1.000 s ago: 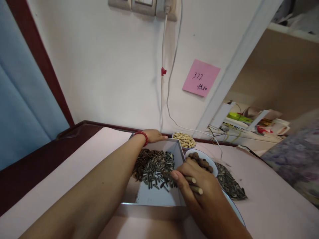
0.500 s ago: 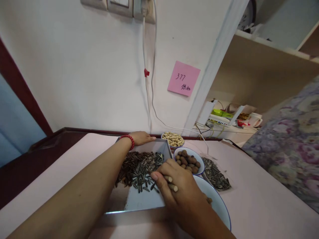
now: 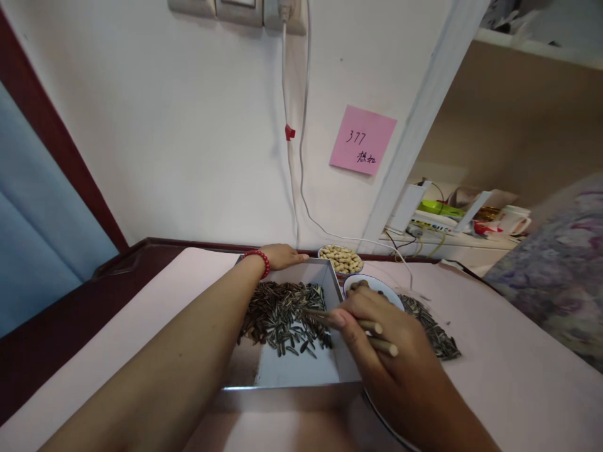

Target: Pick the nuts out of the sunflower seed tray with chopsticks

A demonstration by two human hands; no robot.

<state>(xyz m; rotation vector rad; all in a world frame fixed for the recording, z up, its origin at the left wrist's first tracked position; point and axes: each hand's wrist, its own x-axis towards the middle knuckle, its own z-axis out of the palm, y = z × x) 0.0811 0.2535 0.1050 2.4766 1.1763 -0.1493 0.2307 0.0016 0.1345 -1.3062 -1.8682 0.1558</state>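
Observation:
My right hand (image 3: 384, 342) grips a pair of wooden chopsticks (image 3: 377, 328), whose tips reach left into the sunflower seeds (image 3: 282, 311) piled in a shallow grey metal tray (image 3: 292, 392). My left hand (image 3: 282, 255), with a red bead bracelet (image 3: 260, 259) on the wrist, rests on the tray's far rim. My left forearm crosses the tray's left side and hides part of it.
A small bowl of peanuts (image 3: 342, 258) stands behind the tray. A white bowl (image 3: 377, 285) sits under my right hand, with loose seeds (image 3: 431, 329) on the pink tabletop to its right. A wall with a pink note (image 3: 362, 139) and hanging cables (image 3: 301, 157) rises behind; cluttered shelf right.
The camera view shifted sideways and back. My right hand moved slightly toward the tray's right wall, chopstick tips still among the seeds. The left hand stayed on the far rim.

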